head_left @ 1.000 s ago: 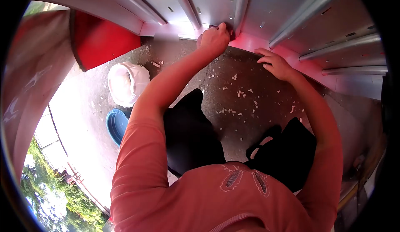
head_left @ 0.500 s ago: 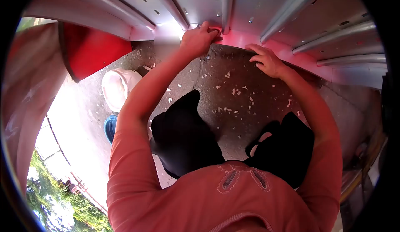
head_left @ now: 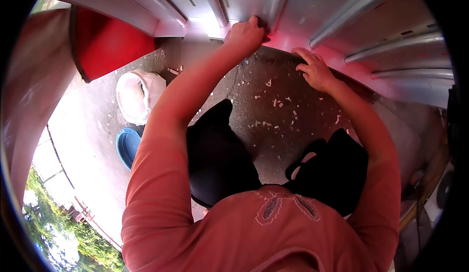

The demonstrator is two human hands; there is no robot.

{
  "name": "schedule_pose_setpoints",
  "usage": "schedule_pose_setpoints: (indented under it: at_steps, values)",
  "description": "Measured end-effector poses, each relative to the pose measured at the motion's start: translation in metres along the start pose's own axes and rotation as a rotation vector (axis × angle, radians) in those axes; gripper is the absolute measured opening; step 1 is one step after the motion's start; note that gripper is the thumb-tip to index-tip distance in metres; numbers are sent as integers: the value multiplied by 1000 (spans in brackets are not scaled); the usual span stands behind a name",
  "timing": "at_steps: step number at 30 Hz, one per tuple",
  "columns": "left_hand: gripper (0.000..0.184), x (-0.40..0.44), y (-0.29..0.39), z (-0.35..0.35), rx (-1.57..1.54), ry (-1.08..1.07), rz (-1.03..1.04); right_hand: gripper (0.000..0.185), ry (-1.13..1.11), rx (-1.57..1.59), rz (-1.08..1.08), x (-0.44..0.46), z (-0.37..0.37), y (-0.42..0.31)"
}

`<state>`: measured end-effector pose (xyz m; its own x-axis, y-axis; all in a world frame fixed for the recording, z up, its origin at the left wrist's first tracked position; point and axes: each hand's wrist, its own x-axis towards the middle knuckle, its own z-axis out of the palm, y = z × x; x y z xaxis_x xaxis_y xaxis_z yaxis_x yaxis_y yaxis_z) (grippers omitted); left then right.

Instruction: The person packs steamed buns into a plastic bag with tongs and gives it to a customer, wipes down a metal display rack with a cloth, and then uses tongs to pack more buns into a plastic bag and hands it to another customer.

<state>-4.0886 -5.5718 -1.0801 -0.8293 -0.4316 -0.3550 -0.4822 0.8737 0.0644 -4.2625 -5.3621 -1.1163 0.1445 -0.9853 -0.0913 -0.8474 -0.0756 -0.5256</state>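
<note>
In front of me stands a grey metal panel [head_left: 244,3] with small slots and several round metal tubes [head_left: 213,2] running across it. My left hand [head_left: 246,33] is at its lower edge, its fingers curled round something dark and small that I cannot make out. Farther right, my right hand [head_left: 316,71] reaches to the same edge. The fingers there are stretched out with the thumb apart, and the fingertips are at the rim with nothing visible in them. Reddish light falls on the edge between both hands.
White scraps [head_left: 277,103] litter the dark floor [head_left: 254,135] between my legs. On the left are a white-lined bucket [head_left: 132,98], a blue basin [head_left: 128,145] and a red panel [head_left: 112,45]. Trees [head_left: 73,238] show beyond, at the lower left.
My left hand has shifted right along the panel edge. My right hand stays almost in place. The view has tilted slightly, so more of the blue basin shows.
</note>
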Motion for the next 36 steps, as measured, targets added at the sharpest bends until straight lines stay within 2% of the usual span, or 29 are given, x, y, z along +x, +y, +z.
schedule_pose_setpoints:
  at_steps: [2,4,6,7,10,11,14,15,18,21,24,25,26,28,30,32,34,36]
  values:
    - [28,7,1,11,54,11,-48,17,-2,13,-3,3,-2,1]
    - [34,10,-12,31,-107,-55,-176,18,-16,61,5,3,-3,1]
    - [33,-10,-17,-8,67,-176,-50,18,-33,54,24,2,-5,1]
    - [35,-8,-23,-17,-6,-283,-189,19,-44,56,29,2,-5,0]
    - [41,-6,-42,6,-117,-176,-339,19,-42,38,13,-2,-1,4]
    - [41,-7,-50,6,-133,-229,-273,19,-45,35,14,-2,-2,5]
    - [39,-28,-32,-20,-143,54,-278,19,-31,32,24,-4,-1,6]
    - [36,-18,-37,-4,-163,9,-359,19,-20,32,18,-5,1,7]
    - [35,-1,-30,12,-92,-51,-419,19,-30,11,6,-1,-5,9]
    - [26,3,-31,12,-151,0,-379,19,-78,25,16,-3,-5,9]
    - [46,-11,-35,-16,-151,-265,-267,18,-94,32,12,1,-12,7]
    - [44,-16,-41,-30,-113,-372,-113,17,-102,35,16,-1,-13,8]
    - [37,-14,-68,-12,-332,-399,9,17,-76,29,16,-3,-10,11]
    - [27,-25,-73,-13,-357,-185,-77,17,-30,26,7,-4,-2,15]
    - [30,-26,-57,-26,-231,97,-117,17,-34,14,3,-5,-2,11]
    - [27,-13,-36,-21,-80,111,-237,18,-35,-7,-9,-1,-6,12]
    - [23,7,-23,18,100,-30,-278,19,-37,-9,-18,0,-6,13]
    - [24,7,-5,-1,55,3,-196,19,-25,-5,13,4,-10,13]
